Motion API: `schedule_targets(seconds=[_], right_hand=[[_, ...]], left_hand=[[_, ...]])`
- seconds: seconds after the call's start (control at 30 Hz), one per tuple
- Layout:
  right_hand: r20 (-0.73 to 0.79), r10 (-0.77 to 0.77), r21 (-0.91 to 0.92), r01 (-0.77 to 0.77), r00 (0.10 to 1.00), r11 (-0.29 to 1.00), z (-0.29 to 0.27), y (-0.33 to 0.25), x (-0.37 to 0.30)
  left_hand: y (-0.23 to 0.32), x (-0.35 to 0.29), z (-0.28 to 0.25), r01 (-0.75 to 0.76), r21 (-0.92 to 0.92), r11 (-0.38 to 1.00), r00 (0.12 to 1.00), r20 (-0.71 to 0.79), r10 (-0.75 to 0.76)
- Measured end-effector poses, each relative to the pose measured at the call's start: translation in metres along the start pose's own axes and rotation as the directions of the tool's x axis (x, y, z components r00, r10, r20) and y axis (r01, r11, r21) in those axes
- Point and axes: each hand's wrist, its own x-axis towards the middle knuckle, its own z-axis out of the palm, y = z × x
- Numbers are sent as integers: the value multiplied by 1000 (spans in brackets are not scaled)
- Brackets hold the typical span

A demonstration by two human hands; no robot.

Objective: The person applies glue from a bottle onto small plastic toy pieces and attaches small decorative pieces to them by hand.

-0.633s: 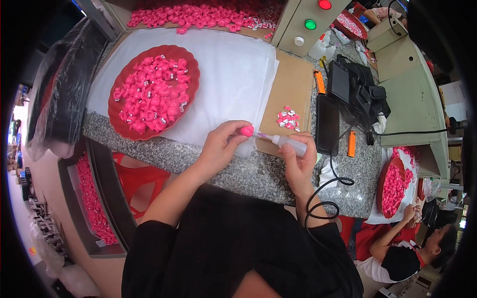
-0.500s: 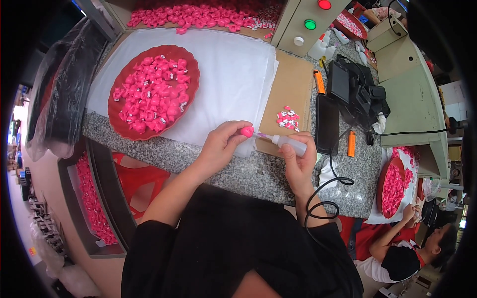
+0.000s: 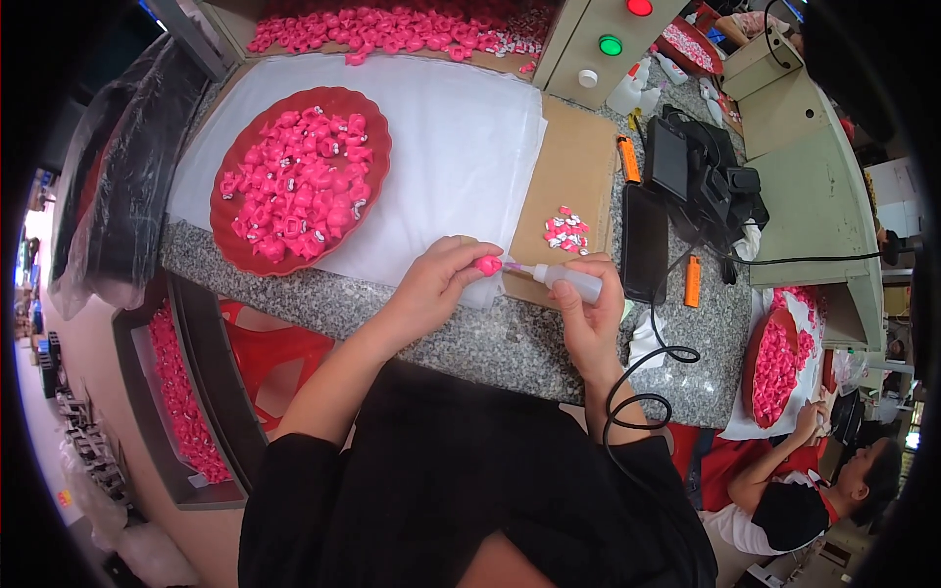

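Right of the red tray (image 3: 227, 223), the left hand (image 3: 429, 291) pinched a pink piece (image 3: 488, 265); farther right, the right hand (image 3: 594, 318) pinched a squeeze bottle (image 3: 572, 281) in its grip.

Black cable (image 3: 814, 261) loops; orange lighter (image 3: 692, 282) lies nearby.

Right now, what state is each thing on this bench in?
Left hand: closed, pinching a pink piece
Pink piece: held at the fingertips
Right hand: closed around a squeeze bottle
Squeeze bottle: tipped sideways, nozzle toward the pink piece
Red plate: heaped with pink pieces
White sheet: spread out, partly under the plate
Green button: cannot tell whether lit
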Motion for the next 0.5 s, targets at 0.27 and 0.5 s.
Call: schedule_targets(seconds=[0.27, 0.5], right_hand=[[-7, 16, -6, -16, 1000, 1000, -1, 3, -1], [-97, 149, 233, -123, 984, 965, 3, -8, 1]], left_hand=[[0, 0, -1, 6, 8, 1000, 1000, 12, -6], [-2, 0, -1, -2, 11, 1000, 1000, 5, 1]])
